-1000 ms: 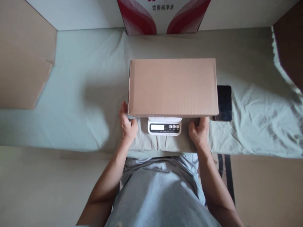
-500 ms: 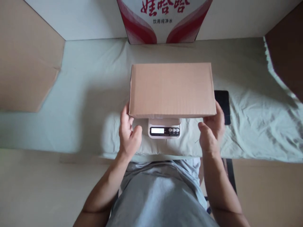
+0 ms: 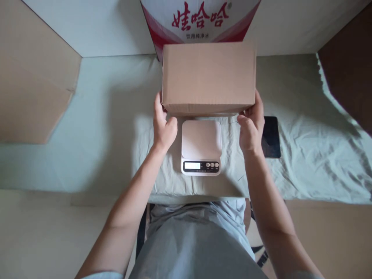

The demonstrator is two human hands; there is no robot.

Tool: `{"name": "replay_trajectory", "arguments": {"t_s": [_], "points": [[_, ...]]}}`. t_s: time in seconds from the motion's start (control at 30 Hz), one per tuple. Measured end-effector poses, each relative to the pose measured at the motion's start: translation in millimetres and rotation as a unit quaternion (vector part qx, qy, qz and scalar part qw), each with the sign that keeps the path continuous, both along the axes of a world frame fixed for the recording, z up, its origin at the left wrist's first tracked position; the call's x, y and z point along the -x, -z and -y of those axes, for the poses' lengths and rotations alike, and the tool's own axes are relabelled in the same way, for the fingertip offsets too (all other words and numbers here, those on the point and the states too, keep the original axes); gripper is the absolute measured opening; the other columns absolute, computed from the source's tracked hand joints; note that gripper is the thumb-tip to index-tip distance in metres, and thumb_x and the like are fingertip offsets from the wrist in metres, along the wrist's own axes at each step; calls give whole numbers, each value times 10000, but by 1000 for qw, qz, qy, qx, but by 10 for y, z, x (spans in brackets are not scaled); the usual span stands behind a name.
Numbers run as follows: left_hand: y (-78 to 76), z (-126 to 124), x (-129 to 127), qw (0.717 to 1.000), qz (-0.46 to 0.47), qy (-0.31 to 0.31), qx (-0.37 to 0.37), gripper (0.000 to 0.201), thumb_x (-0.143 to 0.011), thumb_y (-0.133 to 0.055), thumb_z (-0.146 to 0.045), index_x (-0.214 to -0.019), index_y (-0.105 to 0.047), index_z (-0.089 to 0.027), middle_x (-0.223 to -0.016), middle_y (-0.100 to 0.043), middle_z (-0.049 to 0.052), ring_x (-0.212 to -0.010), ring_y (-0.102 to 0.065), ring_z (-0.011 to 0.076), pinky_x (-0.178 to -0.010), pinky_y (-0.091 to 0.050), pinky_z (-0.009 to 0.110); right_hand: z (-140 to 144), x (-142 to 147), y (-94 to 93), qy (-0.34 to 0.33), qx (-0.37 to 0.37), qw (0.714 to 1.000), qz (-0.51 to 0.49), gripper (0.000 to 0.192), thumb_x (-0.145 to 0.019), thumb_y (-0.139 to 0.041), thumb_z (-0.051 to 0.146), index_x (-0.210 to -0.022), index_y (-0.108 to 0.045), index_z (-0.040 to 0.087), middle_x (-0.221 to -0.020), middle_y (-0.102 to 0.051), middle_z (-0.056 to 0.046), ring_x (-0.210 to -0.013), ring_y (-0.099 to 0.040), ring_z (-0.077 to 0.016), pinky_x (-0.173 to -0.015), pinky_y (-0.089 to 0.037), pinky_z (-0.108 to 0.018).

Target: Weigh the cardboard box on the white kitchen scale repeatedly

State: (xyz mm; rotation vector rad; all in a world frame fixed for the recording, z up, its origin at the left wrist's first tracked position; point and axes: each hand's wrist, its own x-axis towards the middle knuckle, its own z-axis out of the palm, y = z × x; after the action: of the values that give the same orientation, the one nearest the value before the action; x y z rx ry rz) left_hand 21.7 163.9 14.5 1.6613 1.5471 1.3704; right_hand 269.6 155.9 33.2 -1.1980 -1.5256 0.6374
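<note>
A plain brown cardboard box (image 3: 208,75) is held between my two hands, beyond the scale and seemingly off the table. My left hand (image 3: 164,126) grips its near left corner, fingers along the side and partly hidden, thumb toward me. At the near right corner, my right hand (image 3: 252,126) holds it in the same way, with some fingers behind the box. Just this side of the box lies a white kitchen scale (image 3: 201,141), its square platform bare and its small display lit.
A black phone-like slab (image 3: 271,137) lies right of my right hand. Behind the box stands a red and white printed carton (image 3: 200,19) against the wall. Cardboard panels (image 3: 37,77) rise at the left, and a dark panel (image 3: 348,66) at the right. A pale green cloth (image 3: 95,97) covers the table.
Both hands have moved the cardboard box away from me, toward the back carton. The scale's platform, mostly covered before, is now in full view.
</note>
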Motion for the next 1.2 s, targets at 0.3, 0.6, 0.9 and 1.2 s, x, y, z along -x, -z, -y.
{"name": "replay_trajectory", "arguments": {"t_s": [0.3,0.6,0.9,1.2], "points": [[308,-50,54,997,73,20,16,698,-839,-546,-203,-1469,-258,-289,-1544,-385,54,-1455,-358,215,-1208,-301,367,-64,-52,295,-64,29,994,-85,665,-794,-508,510,-1405,-349,301,-1485,-450,-51,-1376,-447,-311,-1128,-388,-583],[497,19,156,998,39,-45,27,804,-771,-493,-64,-1494,-210,-271,-1568,-360,65,-1458,-350,181,-1190,-332,369,2,-242,677,63,66,996,20,718,-794,-558,337,-1443,-252,311,-1470,-466,-92,-1377,-452,-311,-1116,-359,-636],[705,86,182,996,-54,-66,12,865,-679,-466,7,-1488,-236,-193,-1563,-377,81,-1455,-356,185,-1228,-289,342,55,-162,649,56,38,992,111,770,-741,-566,198,-1448,-266,242,-1508,-428,-116,-1382,-455,-282,-1145,-406,-529],[664,111,169,995,-69,-65,16,863,-693,-438,33,-1492,-220,-209,-1563,-381,70,-1439,-383,169,-1223,-307,342,66,-179,679,81,57,984,146,726,-751,-536,184,-1433,-296,256,-1441,-504,-105,-1257,-569,-268,-1094,-462,-519]]}}
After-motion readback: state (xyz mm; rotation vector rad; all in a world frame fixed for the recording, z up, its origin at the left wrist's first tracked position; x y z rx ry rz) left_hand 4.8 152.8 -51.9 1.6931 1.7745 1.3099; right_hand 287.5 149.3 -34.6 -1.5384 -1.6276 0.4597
